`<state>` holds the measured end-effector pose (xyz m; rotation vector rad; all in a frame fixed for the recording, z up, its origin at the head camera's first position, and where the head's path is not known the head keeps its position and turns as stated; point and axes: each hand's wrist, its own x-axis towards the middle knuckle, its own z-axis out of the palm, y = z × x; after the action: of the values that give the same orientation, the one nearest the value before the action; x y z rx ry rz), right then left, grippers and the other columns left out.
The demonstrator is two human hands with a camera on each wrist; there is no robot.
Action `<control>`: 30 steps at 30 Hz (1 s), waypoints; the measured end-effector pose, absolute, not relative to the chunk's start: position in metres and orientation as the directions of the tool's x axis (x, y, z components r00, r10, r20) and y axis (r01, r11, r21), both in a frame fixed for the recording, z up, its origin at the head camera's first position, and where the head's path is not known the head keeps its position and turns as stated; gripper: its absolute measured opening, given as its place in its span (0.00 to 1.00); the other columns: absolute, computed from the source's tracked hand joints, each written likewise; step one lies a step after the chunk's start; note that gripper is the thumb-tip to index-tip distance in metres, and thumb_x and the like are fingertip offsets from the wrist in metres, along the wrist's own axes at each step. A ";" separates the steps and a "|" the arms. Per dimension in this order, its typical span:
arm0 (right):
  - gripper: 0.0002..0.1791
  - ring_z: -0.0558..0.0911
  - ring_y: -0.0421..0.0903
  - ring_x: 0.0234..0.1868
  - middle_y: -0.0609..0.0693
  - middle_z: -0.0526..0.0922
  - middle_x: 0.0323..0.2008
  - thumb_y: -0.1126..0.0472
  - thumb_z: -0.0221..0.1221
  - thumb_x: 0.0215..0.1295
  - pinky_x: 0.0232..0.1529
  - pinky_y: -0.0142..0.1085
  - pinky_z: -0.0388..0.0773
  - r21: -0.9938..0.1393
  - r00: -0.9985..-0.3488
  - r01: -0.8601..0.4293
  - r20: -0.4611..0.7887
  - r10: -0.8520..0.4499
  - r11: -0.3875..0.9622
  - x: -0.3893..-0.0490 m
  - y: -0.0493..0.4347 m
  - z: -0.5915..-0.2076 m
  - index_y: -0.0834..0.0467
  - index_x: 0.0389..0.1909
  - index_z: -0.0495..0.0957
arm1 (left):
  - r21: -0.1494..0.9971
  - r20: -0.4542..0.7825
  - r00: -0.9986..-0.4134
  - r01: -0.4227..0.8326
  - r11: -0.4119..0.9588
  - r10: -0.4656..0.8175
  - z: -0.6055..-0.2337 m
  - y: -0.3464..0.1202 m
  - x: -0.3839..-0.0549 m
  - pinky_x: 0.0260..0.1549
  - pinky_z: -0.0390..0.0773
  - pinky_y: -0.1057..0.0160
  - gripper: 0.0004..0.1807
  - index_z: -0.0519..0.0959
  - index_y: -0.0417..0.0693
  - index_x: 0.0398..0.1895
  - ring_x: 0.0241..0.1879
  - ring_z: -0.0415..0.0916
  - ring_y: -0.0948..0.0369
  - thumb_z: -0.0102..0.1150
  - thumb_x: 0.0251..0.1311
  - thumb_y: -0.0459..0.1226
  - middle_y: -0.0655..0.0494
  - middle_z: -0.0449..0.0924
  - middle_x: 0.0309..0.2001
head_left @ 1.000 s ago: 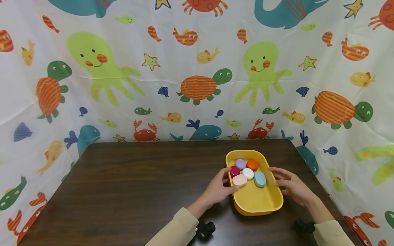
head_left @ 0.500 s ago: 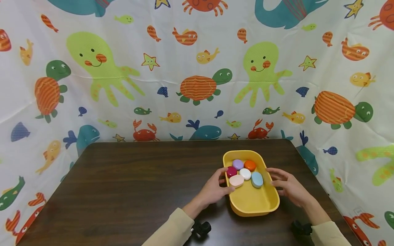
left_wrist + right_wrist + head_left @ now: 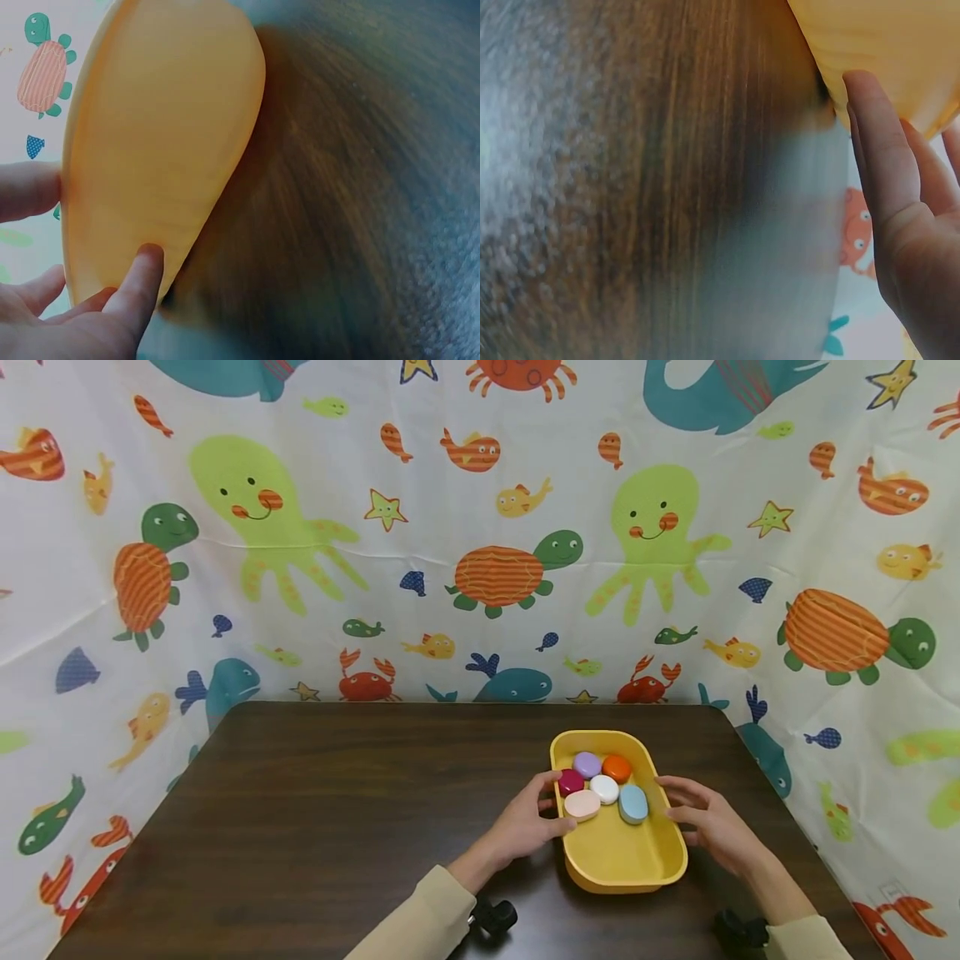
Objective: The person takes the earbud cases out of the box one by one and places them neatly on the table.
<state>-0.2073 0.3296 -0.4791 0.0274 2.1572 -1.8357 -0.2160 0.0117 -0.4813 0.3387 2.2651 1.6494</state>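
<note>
A yellow oblong container [image 3: 626, 852] with a raised rim is at the right side of the dark table. My left hand [image 3: 521, 822] holds its left side, with a thumb and fingers at the rim. In the left wrist view, fingers [image 3: 139, 289] rest against the outer wall. My right hand [image 3: 712, 827] holds the opposite side, and its fingers [image 3: 881, 142] lie along the outside in the right wrist view. Inside sit several smooth rounded pieces: lavender [image 3: 587, 765], orange [image 3: 617, 768], magenta [image 3: 571, 782], white [image 3: 604, 789], pale pink [image 3: 582, 806] and light blue [image 3: 633, 804].
The dark wood-grain table [image 3: 337, 827] extends far to the left of the container. A white curtain [image 3: 420, 468] printed with sea animals hangs behind and along both sides. Black wrist devices [image 3: 495, 917] sit by the beige sleeves [image 3: 420, 918].
The container and both hands have moved slightly left across the table. The head view has turned a little, so the background sits further right. The pieces keep their arrangement.
</note>
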 end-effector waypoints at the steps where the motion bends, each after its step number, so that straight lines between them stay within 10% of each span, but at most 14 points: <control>1: 0.34 0.68 0.66 0.70 0.68 0.57 0.76 0.61 0.58 0.72 0.55 0.55 0.81 -0.960 -0.953 0.213 -0.245 -0.180 0.180 -0.206 0.329 -0.479 0.63 0.76 0.58 | 0.952 -0.116 -0.921 0.004 0.307 0.372 -0.481 0.012 -0.216 0.61 0.76 0.44 0.40 0.65 0.53 0.73 0.66 0.70 0.44 0.72 0.59 0.39 0.46 0.67 0.69; 30: 0.34 0.73 0.62 0.67 0.67 0.61 0.74 0.58 0.59 0.72 0.54 0.53 0.82 -0.960 -0.955 0.203 -0.237 -0.177 0.190 -0.205 0.320 -0.481 0.61 0.75 0.60 | 0.954 -0.131 -0.922 -0.017 0.299 0.363 -0.481 0.003 -0.217 0.60 0.76 0.44 0.39 0.65 0.51 0.73 0.65 0.70 0.42 0.72 0.59 0.37 0.44 0.67 0.68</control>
<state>-0.2053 0.3200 -0.4813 0.0248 2.1744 -1.8287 -0.2172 0.0029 -0.4806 0.3126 2.2506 1.6584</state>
